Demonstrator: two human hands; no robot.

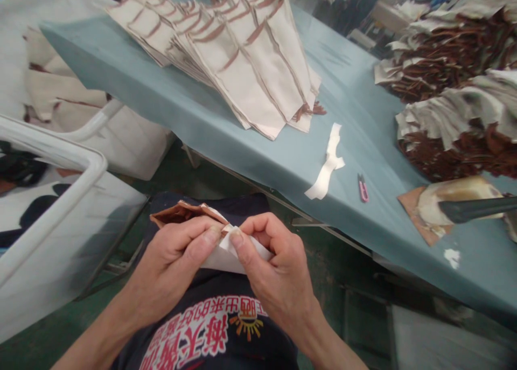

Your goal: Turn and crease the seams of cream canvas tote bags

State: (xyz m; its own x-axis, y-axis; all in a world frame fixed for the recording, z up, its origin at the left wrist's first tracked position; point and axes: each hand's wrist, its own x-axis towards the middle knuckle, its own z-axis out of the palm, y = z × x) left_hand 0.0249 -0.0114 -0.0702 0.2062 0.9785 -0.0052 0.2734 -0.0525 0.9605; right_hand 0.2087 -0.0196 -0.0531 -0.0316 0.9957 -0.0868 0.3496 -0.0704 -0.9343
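Observation:
Above my lap, both hands hold a folded piece [189, 210] of off-white material with a brown inner side. My left hand [173, 254] pinches its edge between thumb and fingers, the brown part showing above the knuckles. Close beside it, my right hand [270, 251] grips the white end of the same piece, and a small white flap [226, 239] sticks out under the thumb. The fingertips almost meet. Whether the flap is a separate strip, I cannot tell. Most of the piece's lower part is hidden behind the hands.
On the blue-covered table [283, 168] lie stacked off-white pieces [242, 63], white strips [329, 162] and pink thread snips [363, 188]. A glue-stained container with a dark handle [464, 208] stands at right, near brown-and-white piles [456, 122]. White bins [100, 208] are at left.

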